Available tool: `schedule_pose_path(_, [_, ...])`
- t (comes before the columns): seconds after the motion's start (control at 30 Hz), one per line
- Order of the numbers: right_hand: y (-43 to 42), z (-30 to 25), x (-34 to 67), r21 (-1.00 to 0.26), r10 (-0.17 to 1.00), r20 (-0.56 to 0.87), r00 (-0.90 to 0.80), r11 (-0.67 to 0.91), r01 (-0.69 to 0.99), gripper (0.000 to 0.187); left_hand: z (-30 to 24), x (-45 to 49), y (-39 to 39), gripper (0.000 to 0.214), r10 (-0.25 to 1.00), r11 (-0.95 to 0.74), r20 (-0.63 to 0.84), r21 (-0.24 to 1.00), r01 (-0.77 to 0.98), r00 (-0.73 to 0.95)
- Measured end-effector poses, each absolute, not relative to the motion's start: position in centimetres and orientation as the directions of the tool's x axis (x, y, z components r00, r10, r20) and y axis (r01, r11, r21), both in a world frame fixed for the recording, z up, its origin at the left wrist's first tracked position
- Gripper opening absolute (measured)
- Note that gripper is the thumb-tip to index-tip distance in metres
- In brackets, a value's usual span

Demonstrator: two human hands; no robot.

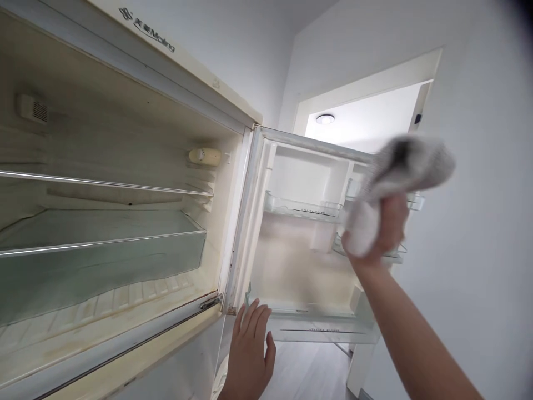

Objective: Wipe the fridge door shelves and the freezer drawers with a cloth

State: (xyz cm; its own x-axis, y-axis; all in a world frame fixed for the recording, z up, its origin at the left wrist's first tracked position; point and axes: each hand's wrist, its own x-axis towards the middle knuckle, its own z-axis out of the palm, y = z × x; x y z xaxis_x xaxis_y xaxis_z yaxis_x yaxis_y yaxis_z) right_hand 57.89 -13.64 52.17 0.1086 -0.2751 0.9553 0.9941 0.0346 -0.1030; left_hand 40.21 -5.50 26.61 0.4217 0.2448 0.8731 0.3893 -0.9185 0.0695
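My right hand (390, 230) is closed around a crumpled grey-and-white cloth (431, 164), held up in front of the open refrigerator door (287, 244). Motion blurs both the cloth and the fingers, and together they hide part of the door's right side. Low in the view, my left hand (250, 353) has its fingers stretched out at the left end of the bottom door shelf (325, 335). Its fingertips overlap the shelf's edge; whether they press on it I cannot tell.
Left of the door is the refrigerator's interior, with a glass shelf (104, 183), a greenish clear drawer (104, 266) and a yellowed lamp cover (205, 156). More clear door racks (303, 210) sit higher on the door. Behind it are a doorway (366, 108) and a pale wall (478, 250).
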Motion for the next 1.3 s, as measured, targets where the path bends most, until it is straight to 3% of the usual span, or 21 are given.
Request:
schedule_pose_path(0.03, [-12.6, 54.4, 58.0, 0.082, -0.288, 0.952, -0.102, -0.08, 0.993, 0.047, 26.7, 40.1, -5.3, 0.044, 0.233, -0.923, 0.869, 0.057, 0.379, 0.436])
schedule_pose_path(0.07, [-11.6, 56.3, 58.1, 0.244, -0.219, 0.935, -0.279, -0.175, 0.954, 0.047, 26.8, 39.9, -5.2, 0.044, 0.227, -0.926, 0.865, 0.051, 0.373, 0.447])
schedule_pose_path(0.13, [-9.9, 59.7, 58.3, 0.42, -0.04, 0.893, -0.448, -0.281, 0.863, 0.049, 26.9, 39.8, -5.0, 0.045, 0.231, -0.929, 0.858, 0.054, 0.367, 0.459])
schedule_pose_path(0.27, [-7.5, 64.0, 58.6, 0.604, 0.449, 0.767, -0.46, -0.259, 0.754, 0.063, 26.9, 39.9, -5.2, 0.04, 0.26, -0.927, 0.864, 0.099, 0.361, 0.431])
schedule_pose_path(0.37, [-6.3, 64.8, 58.7, 0.629, 0.611, 0.68, -0.405, -0.202, 0.751, 0.071, 26.9, 40.0, -5.3, 0.038, 0.277, -0.927, 0.865, 0.126, 0.352, 0.419])
schedule_pose_path(0.63, [-5.6, 63.8, 58.6, 0.578, 0.599, 0.659, -0.456, -0.015, 0.816, 0.068, 27.1, 39.1, -5.3, 0.037, 0.264, -0.934, 0.872, 0.125, 0.333, 0.412])
schedule_pose_path(0.77, [-6.3, 62.8, 56.6, 0.378, 0.707, 0.624, -0.332, 0.099, 0.921, 0.057, 26.9, 39.0, -5.3, 0.036, 0.272, -0.934, 0.883, 0.147, 0.325, 0.382])
schedule_pose_path(0.87, [-7.1, 62.2, 55.5, 0.215, 0.827, 0.506, -0.246, 0.155, 0.964, 0.045, 26.6, 39.0, -5.3, 0.032, 0.321, -0.922, 0.884, 0.21, 0.326, 0.339])
schedule_pose_path(1.0, [-7.8, 62.0, 55.1, 0.081, 0.928, 0.352, -0.119, 0.097, 0.992, 0.037, 26.4, 38.8, -5.1, 0.032, 0.309, -0.929, 0.886, 0.203, 0.31, 0.345])
schedule_pose_path(1.1, [-7.7, 62.3, 55.1, 0.114, 0.922, 0.361, -0.14, 0.106, 0.988, 0.037, 26.3, 38.6, -4.9, 0.031, 0.33, -0.923, 0.884, 0.228, 0.309, 0.331])
schedule_pose_path(1.3, [-7.8, 63.2, 56.9, 0.35, 0.725, 0.629, -0.282, 0.06, 0.935, 0.065, 26.3, 38.3, -4.8, 0.032, 0.318, -0.929, 0.881, 0.217, 0.3, 0.349])
